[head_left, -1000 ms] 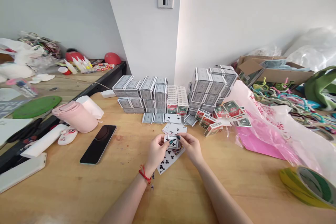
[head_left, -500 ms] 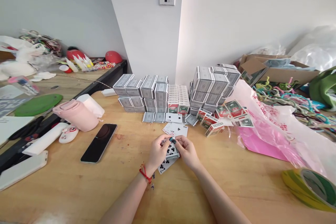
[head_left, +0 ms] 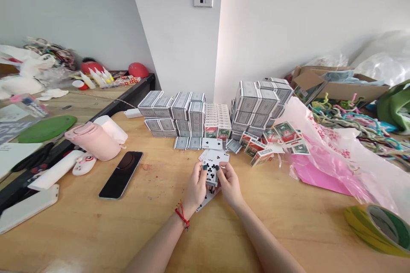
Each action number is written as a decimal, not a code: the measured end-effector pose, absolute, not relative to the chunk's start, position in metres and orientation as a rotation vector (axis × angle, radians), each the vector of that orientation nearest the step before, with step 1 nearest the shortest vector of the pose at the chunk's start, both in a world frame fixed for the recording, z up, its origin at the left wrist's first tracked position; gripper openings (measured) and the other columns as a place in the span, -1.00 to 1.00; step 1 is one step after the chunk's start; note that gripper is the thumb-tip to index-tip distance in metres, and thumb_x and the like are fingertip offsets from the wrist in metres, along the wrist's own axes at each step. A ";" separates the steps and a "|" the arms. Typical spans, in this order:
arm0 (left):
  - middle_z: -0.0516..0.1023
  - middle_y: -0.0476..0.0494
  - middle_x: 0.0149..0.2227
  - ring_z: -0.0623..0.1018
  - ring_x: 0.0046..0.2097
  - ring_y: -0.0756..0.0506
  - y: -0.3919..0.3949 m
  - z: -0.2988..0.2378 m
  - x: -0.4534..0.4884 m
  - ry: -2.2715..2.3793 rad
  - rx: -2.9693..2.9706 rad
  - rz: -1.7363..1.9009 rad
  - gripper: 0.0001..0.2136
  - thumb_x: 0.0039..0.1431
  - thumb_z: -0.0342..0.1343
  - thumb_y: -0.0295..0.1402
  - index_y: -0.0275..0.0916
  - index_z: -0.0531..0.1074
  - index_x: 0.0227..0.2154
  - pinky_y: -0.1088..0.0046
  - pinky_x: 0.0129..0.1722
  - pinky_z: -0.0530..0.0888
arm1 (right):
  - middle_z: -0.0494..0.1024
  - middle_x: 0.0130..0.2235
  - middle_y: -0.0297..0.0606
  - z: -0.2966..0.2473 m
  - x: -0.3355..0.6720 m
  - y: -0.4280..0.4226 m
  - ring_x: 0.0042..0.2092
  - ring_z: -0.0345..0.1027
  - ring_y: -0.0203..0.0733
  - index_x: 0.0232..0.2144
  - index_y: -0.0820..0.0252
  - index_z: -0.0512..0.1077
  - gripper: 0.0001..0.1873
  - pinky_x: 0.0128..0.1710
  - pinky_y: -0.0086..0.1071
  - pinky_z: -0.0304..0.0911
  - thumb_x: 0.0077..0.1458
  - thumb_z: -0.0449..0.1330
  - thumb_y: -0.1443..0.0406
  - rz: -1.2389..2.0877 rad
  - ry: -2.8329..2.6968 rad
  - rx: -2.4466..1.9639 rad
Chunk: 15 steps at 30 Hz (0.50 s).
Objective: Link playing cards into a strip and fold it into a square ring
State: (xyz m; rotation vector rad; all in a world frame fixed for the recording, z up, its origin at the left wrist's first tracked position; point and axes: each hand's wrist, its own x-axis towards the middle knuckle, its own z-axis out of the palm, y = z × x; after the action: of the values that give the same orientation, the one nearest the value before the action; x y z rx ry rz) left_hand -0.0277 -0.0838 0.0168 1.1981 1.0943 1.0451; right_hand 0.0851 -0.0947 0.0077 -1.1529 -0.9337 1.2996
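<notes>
So the club card (head_left: 212,173) is up between both hands, and I'd call it partly folded: white face with black clubs, grey patterned strip turned over at its near edge. Fingers of the left hand (head_left: 196,185) and right hand (head_left: 230,185) pinch its two sides. Beneath it, a flat card (head_left: 208,199) on the counter (head_left: 96,234) looks unfolded; loose cards (head_left: 221,157) lie just beyond it. Farther behind it, the grey folded-card stacks (head_left: 188,111) look done.
</notes>
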 end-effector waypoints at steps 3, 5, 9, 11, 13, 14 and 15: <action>0.40 0.02 -0.53 0.38 -0.64 0.04 -0.085 0.019 -0.028 1.104 1.204 1.092 -0.77 0.12 -0.11 -0.17 -0.20 0.21 -0.24 0.54 -0.66 0.31 | 0.33 -0.63 -0.49 0.007 0.080 -0.096 -0.74 0.15 -0.37 -0.29 0.09 0.18 -0.62 -0.78 -0.49 0.13 -0.02 0.05 -0.04 1.395 -0.923 -1.109; 0.37 0.06 -0.57 0.36 -0.67 0.04 -0.086 0.020 -0.028 1.099 1.192 1.094 -0.80 0.12 -0.11 -0.18 -0.19 0.20 -0.29 0.54 -0.68 0.30 | 0.34 -0.60 -0.49 0.006 0.078 -0.096 -0.74 0.15 -0.38 -0.29 0.09 0.19 -0.63 -0.78 -0.50 0.13 -0.01 0.05 -0.02 1.404 -0.909 -1.093; 0.27 0.13 -0.68 0.30 -0.75 0.03 -0.088 0.020 -0.027 1.075 1.115 1.057 -0.83 0.13 -0.15 -0.18 -0.16 0.15 -0.36 0.54 -0.77 0.24 | 0.36 -0.56 -0.47 0.003 0.078 -0.097 -0.72 0.16 -0.37 -0.29 0.07 0.22 -0.69 -0.77 -0.48 0.13 0.00 0.04 0.02 1.397 -0.915 -1.095; 0.25 0.15 -0.70 0.29 -0.77 0.03 -0.089 0.021 -0.026 1.068 1.083 1.065 -0.85 0.14 -0.17 -0.19 -0.15 0.15 -0.37 0.54 -0.79 0.23 | 0.36 -0.55 -0.46 0.002 0.077 -0.097 -0.70 0.18 -0.36 -0.29 0.07 0.24 -0.71 -0.74 -0.48 0.14 0.01 0.04 0.04 1.383 -0.916 -1.108; 0.25 0.14 -0.71 0.29 -0.77 0.03 -0.089 0.021 -0.025 1.060 1.069 1.083 -0.87 0.14 -0.18 -0.22 -0.14 0.16 -0.37 0.54 -0.80 0.24 | 0.36 -0.55 -0.45 0.002 0.076 -0.098 -0.67 0.18 -0.36 -0.27 0.07 0.27 -0.71 -0.72 -0.48 0.14 0.02 0.03 0.05 1.376 -0.907 -1.120; 0.25 0.14 -0.71 0.29 -0.77 0.03 -0.089 0.021 -0.025 1.058 1.067 1.092 -0.87 0.14 -0.19 -0.24 -0.14 0.17 -0.36 0.54 -0.80 0.23 | 0.36 -0.55 -0.44 0.001 0.076 -0.098 -0.66 0.18 -0.36 -0.26 0.07 0.28 -0.72 -0.71 -0.49 0.14 0.03 0.02 0.06 1.376 -0.901 -1.123; 0.25 0.14 -0.71 0.29 -0.77 0.03 -0.089 0.021 -0.025 1.060 1.068 1.099 -0.88 0.15 -0.20 -0.25 -0.14 0.17 -0.34 0.54 -0.80 0.23 | 0.36 -0.54 -0.43 0.001 0.075 -0.098 -0.65 0.19 -0.35 -0.26 0.07 0.29 -0.72 -0.71 -0.49 0.14 0.03 0.02 0.07 1.372 -0.894 -1.123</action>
State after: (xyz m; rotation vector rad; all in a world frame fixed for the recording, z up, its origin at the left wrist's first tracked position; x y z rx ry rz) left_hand -0.0246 -0.0894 0.0211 1.0677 1.0596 1.0993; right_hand 0.0754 -0.0983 0.0010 -1.1226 -0.8945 1.3719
